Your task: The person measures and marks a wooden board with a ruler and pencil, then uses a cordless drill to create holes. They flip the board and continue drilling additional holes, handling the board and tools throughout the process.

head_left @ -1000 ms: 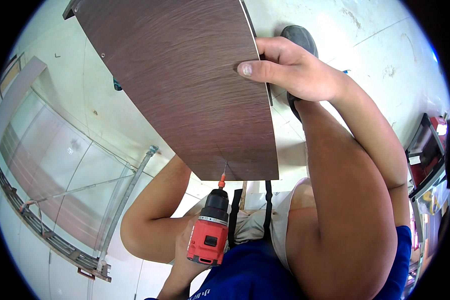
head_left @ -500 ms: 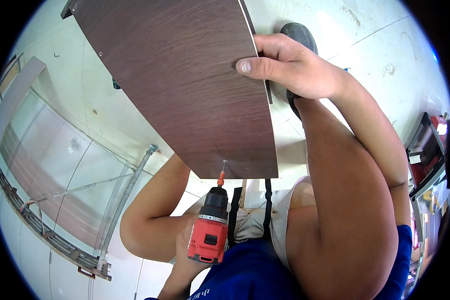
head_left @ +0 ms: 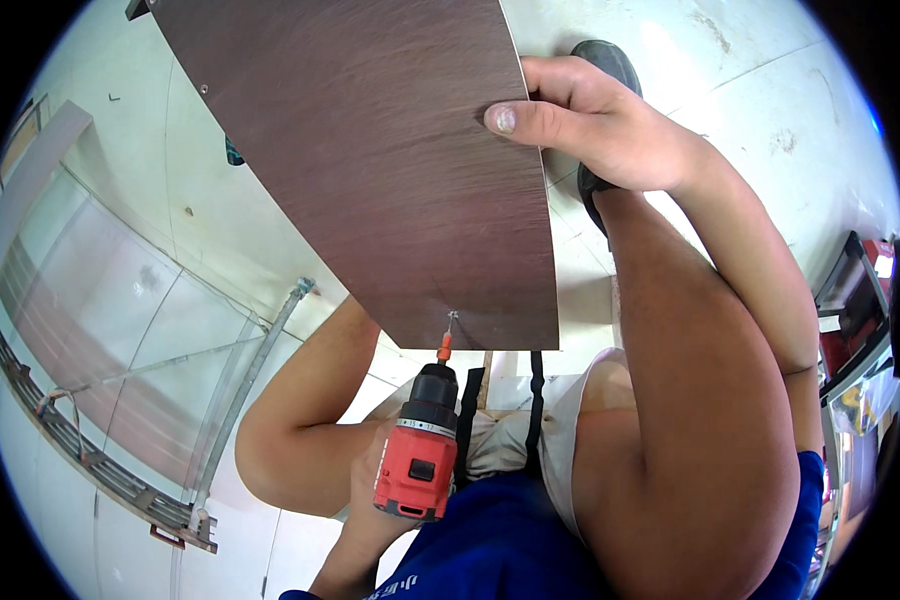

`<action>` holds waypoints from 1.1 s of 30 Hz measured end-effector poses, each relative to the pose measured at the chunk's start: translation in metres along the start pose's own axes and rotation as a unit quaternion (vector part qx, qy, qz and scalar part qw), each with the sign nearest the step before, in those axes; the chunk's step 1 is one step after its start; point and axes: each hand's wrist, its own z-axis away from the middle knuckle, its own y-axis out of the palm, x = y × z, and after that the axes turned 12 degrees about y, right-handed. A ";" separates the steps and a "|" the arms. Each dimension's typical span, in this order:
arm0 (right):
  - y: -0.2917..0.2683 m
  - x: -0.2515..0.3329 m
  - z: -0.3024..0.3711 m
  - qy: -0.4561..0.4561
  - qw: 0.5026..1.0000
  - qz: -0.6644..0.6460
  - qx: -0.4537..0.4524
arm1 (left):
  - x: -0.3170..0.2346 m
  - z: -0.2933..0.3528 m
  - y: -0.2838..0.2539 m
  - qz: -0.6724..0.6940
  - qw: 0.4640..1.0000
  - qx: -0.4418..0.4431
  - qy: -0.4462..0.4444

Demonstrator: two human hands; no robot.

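A dark brown wood-grain panel (head_left: 390, 190) stretches from the upper edge of the view to just above my lap. My right hand (head_left: 600, 125) grips its right edge, thumb on the top face and the other fingers curled beyond the edge, partly hidden. In my left hand (head_left: 368, 500) is a red and black cordless drill (head_left: 416, 468), whose body covers most of my fingers. An orange-collared bit (head_left: 445, 347) runs from the chuck to a small pale spot (head_left: 453, 315) near the panel's near end. Whether a screw sits there is too small to tell.
My bent legs (head_left: 695, 380) flank the panel's near end, and a dark shoe (head_left: 607, 68) shows beyond my right hand. A metal frame with rails (head_left: 100, 455) lies at the left on pale floor tiles. At the far right stands a dark rack (head_left: 850, 310) with items on it.
The panel's near end has shifted slightly up and right in the view, my right hand with it. The drill stays lined up with the same pale spot.
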 end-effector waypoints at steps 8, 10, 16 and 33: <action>0.001 0.001 -0.006 -0.011 1.000 0.022 -0.015 | -0.001 -0.011 -0.007 -0.026 0.998 0.006 0.059; 0.004 0.000 0.002 -0.011 0.999 0.028 -0.034 | 0.000 -0.007 -0.001 -0.023 0.998 -0.002 0.055; -0.002 -0.005 0.004 -0.014 0.997 0.064 -0.040 | -0.001 -0.011 0.001 -0.007 1.000 0.004 0.028; -0.009 -0.010 -0.007 -0.034 0.992 -0.070 0.096 | -0.014 -0.031 -0.001 0.033 0.999 -0.012 0.029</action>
